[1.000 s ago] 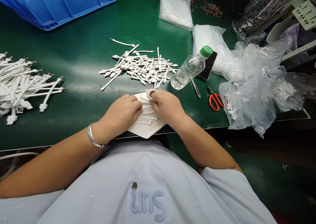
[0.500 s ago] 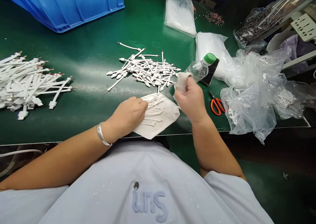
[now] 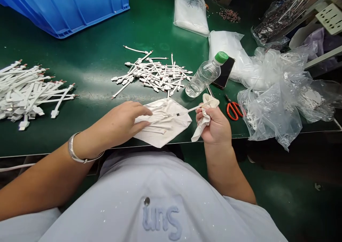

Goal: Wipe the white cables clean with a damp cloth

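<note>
My right hand (image 3: 217, 122) is closed around a crumpled white cloth (image 3: 205, 122). A thin white cable (image 3: 192, 109) with a small dark band runs leftward from that cloth. My left hand (image 3: 120, 122) is at the left side of a flat white cloth (image 3: 173, 128), its thumb and forefinger apart beside thin cables that lie on it. Whether it touches one of them I cannot tell. Beyond the flat cloth is a loose pile of short white cables (image 3: 157, 73) with connectors.
At the left lies a bigger heap of white cables (image 3: 29, 89), with a blue bin (image 3: 80, 7) behind. A green-capped bottle (image 3: 204, 74), a black phone (image 3: 226, 73), orange-handled scissors (image 3: 233, 110) and plastic bags (image 3: 269, 110) stand or lie on the right.
My right hand has come down and to the right with its cloth, away from in front of the bottle. My left hand has shifted left, and its fingers have spread.
</note>
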The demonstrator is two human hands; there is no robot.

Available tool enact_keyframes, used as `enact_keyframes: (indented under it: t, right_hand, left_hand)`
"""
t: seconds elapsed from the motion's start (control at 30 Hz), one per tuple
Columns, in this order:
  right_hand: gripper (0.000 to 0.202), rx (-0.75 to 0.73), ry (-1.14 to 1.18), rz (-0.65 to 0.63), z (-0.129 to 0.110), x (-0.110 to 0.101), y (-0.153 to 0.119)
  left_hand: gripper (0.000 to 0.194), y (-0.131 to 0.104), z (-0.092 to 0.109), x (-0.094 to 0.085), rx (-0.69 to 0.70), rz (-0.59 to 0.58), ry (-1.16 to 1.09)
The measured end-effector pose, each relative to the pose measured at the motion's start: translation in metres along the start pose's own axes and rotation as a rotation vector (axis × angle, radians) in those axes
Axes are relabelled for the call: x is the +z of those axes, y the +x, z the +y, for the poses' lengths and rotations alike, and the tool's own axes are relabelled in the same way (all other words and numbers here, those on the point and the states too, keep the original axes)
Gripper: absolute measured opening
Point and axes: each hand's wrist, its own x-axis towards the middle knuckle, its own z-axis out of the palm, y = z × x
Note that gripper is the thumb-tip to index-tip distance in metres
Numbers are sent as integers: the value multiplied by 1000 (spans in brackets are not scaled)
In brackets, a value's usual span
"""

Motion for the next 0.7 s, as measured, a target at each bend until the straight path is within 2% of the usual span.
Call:
enact_keyframes:
  t: [0.13, 0.17, 0.27, 0.37, 0.47, 0.53, 0.6, 0.7]
  right_hand:
    - [26, 99, 71, -28, 15, 7, -7]
    - [26, 105, 74, -34, 18, 9, -8]
    - [24, 87, 34, -55, 25, 8, -5]
    - [26, -68, -55, -36, 31, 0, 1]
    - [31, -395, -281, 20, 37, -12, 6]
    - [30, -599, -587, -112, 39, -16, 5]
    - [20, -755, -950, -367, 39, -14, 3]
    - [11, -881, -1397, -665, 37, -4, 2]
  left_hand:
    - [47, 14, 19, 12, -44, 7, -227]
    - [45, 19, 24, 15, -36, 13, -234]
    - [20, 35, 28, 22, -15, 71, -159]
    - [12, 46, 20, 16, -29, 117, -90]
    - [10, 52, 12, 5, -119, 157, -153]
    - [9, 55, 8, 0, -186, 164, -288]
    - [7, 56, 7, -1, -225, 161, -430]
    - [7, 57, 2, 5, -247, 165, -580]
